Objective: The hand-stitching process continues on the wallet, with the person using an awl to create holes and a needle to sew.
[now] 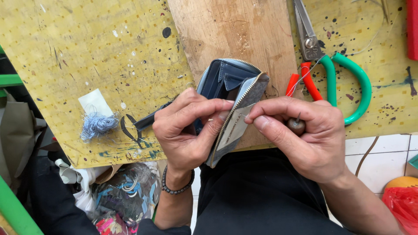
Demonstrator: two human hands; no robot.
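I hold a small grey-blue zip wallet [235, 91] open over a wooden board [235, 30]. My left hand [187, 130] pinches the wallet's zipper edge between thumb and fingers. My right hand [305, 135] presses its thumb on the same edge and is shut on a small awl [297, 125] with a round brown wooden handle. A pale thread [305, 75] runs up from the right hand. The wallet's dark blue inner pockets face up.
Green-handled scissors [348, 82] and a red-handled tool [305, 80] lie on the yellow stained cutting mat [87, 52]. A tangle of light blue thread [98, 124] sits by a white paper scrap [93, 102]. A bag of scraps [126, 191] lies below; red bag [402, 204] right.
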